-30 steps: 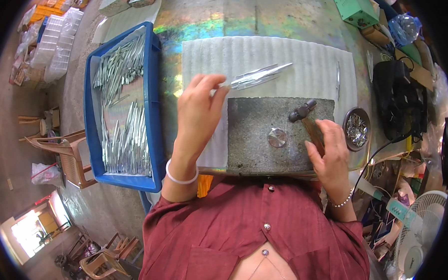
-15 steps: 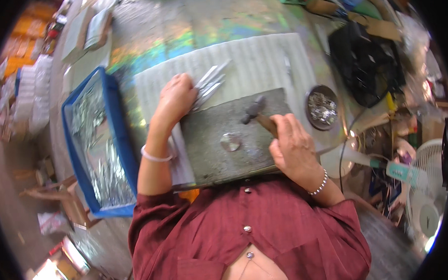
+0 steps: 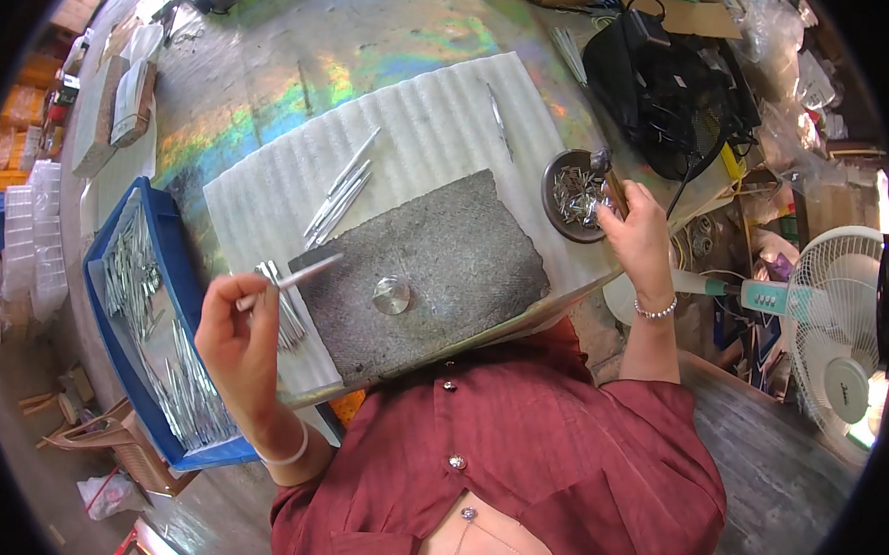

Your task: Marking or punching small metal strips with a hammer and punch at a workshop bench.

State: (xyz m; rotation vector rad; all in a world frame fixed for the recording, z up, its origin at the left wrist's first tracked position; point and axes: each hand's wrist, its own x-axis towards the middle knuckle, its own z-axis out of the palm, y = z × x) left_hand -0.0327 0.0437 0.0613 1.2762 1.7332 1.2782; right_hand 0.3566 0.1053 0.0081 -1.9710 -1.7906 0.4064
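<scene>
Holds silver rod (image 3: 311, 271) in left hand (image 3: 239, 336) over left edge of dark slab (image 3: 446, 253), hammer (image 3: 600, 162) in right hand (image 3: 639, 232) by bowl (image 3: 548, 201) right of slab. Seems mid-batch: has loose rods (image 3: 342, 193) beyond slab, many in blue tray (image 3: 175, 241) left of it; cannot tell finished ones apart.

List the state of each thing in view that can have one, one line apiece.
Left grip: closed on a thin silvery strip
Right grip: closed on the hammer
Hammer: held by its wooden handle
Dark round bowl: holding small metal pieces
Blue tray: open, holding silvery strips
Metal disc: lying on the dark slab
White foam sheet: spread out beneath the slab
Fan: running or off, cannot tell
</scene>
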